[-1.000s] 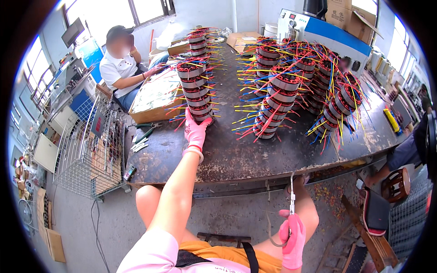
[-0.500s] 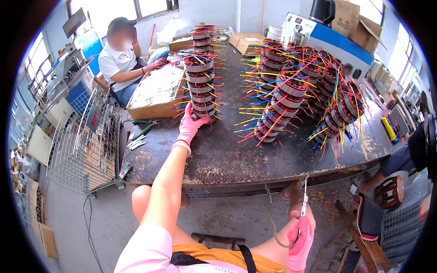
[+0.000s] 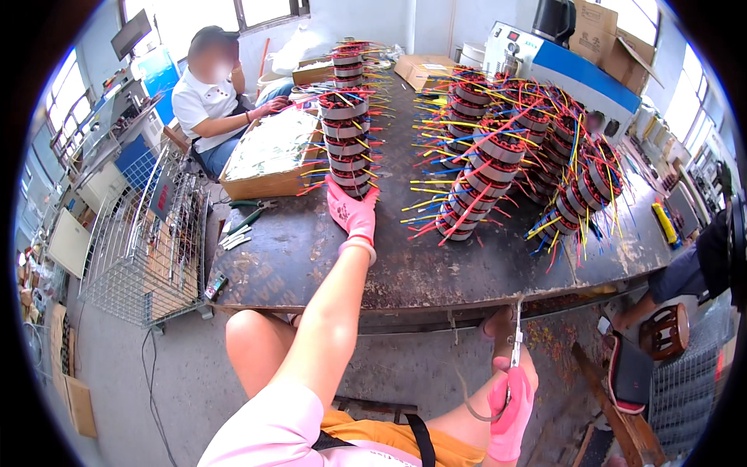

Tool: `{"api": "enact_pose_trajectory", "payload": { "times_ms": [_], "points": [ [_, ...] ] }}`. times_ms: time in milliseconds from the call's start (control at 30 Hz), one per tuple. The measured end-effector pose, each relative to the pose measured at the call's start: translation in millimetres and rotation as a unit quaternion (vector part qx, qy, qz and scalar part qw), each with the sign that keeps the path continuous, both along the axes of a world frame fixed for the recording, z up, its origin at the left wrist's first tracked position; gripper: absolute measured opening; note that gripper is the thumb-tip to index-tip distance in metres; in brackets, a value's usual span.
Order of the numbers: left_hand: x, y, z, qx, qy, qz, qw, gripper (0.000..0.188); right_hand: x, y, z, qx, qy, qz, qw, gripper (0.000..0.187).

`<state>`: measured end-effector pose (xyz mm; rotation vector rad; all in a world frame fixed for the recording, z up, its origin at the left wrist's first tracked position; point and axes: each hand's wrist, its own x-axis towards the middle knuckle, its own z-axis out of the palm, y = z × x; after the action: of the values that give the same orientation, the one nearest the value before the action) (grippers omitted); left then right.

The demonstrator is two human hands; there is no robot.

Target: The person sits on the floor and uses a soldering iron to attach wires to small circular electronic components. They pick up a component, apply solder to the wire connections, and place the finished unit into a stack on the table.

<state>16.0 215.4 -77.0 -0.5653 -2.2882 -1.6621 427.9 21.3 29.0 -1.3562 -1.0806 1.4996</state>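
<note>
My left hand [image 3: 354, 212], in a pink glove, reaches forward with its fingers wrapped round the bottom of a stack of motor stators [image 3: 346, 148]. These are grey rings with red windings, with red, yellow and blue wires sticking out sideways. The palm hides the lowest ring. Low on the right, my right hand [image 3: 510, 409], also gloved in pink, is closed round a slim silver tool [image 3: 517, 342] with a thin pointed tip and a hose or cord. It is held upright over my thigh, in front of the table edge; its exact kind is unclear.
More stator stacks [image 3: 486, 167] stand and lean on the dark worktable [image 3: 436, 276]. An open box [image 3: 268, 185], green-handled pliers [image 3: 247, 216] and white strips [image 3: 236, 240] lie left. Beyond the box sits a co-worker [image 3: 206, 109]. A wire cage [image 3: 144, 249] stands on the floor.
My left hand has shifted right and turned, from beside the stack's base to in front of it, fingers round the bottom. My right hand and its tool have barely moved.
</note>
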Motion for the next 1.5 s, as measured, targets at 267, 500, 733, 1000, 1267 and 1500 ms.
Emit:
{"api": "enact_pose_trajectory", "payload": {
  "times_ms": [267,500,733,1000,1267,1500],
  "points": [
    [1.9,0.3,4.1,0.029,-0.015,-0.043,0.999,0.116,10.3,0.4,-18.5,0.069,0.009,0.0,0.998,0.033],
    [-17.3,-8.2,0.6,0.041,-0.014,-0.126,0.991,0.116,9.7,2.2,-23.0,0.03,0.076,-0.051,0.995,0.032],
    [-55.0,-6.9,-7.5,0.037,-0.005,-0.23,0.972,0.117,31.7,14.0,-58.0,0.033,0.055,-0.104,0.992,0.029],
    [-81.8,2.1,-1.3,0.122,-0.049,-0.439,0.889,0.111,24.7,9.0,-32.1,0.09,-0.022,-0.038,0.995,0.034],
    [-109.7,-3.6,-2.3,0.091,-0.088,-0.512,0.85,0.112,13.1,6.6,-13.1,0.047,0.061,-0.046,0.996,0.04],
    [-83.3,-25.0,2.7,-0.029,0.016,-0.27,0.962,0.103,15.1,11.3,-50.6,0.109,-0.033,-0.045,0.993,0.036]
  ]
}}
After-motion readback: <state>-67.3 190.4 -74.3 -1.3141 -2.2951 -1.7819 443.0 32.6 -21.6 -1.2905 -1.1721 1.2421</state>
